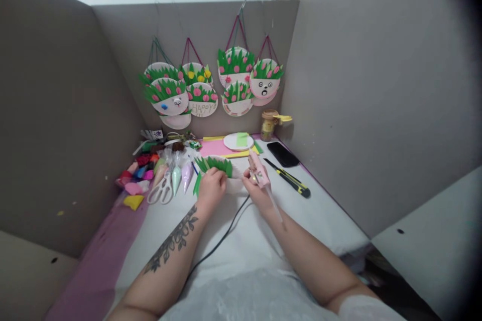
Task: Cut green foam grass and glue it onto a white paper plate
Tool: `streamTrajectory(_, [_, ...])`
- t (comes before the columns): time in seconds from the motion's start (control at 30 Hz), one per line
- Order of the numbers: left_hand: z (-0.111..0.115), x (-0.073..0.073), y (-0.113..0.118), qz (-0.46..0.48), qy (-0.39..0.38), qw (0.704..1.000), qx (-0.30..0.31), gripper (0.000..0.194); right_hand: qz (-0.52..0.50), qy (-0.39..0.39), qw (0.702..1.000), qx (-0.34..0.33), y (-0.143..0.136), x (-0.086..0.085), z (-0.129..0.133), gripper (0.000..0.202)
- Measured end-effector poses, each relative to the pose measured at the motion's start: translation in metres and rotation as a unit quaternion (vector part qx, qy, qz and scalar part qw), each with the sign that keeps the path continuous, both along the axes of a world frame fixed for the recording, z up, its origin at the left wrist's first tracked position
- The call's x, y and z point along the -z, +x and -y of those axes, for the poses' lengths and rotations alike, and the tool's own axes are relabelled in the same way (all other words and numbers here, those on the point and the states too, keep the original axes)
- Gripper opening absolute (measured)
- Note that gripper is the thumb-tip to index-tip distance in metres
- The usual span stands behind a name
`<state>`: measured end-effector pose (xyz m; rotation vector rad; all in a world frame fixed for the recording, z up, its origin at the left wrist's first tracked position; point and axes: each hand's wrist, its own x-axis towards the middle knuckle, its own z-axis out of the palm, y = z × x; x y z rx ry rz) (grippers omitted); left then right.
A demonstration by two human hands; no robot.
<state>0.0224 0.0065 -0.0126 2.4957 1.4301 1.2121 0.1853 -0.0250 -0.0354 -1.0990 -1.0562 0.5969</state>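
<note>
The left hand is pinching the paper plate beside its green blades above the table cover, the right hand is gripping the glue gun, and the plate, presumably light and easily creased, is favouring a rim hold.

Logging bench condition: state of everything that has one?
Left hand: on green paper leaves
Right hand: gripping pink glue gun
Pink glue gun: held, glue stick protruding
Phone: screen dark
Cup: upright, lid on
Scissors: lying, blades unclear
Utility knife: lying, blade unclear
Hanging plates: strung up, decorated
</note>
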Motion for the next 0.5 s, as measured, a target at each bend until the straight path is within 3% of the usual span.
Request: streamTrajectory(0.5, [-0.0019, 0.001, -0.0042, 0.076, -0.053, 0.996, 0.017, 0.016, 0.012, 0.003, 1.0, -0.016, -0.0033, -0.0009, 0.0026, 0.034])
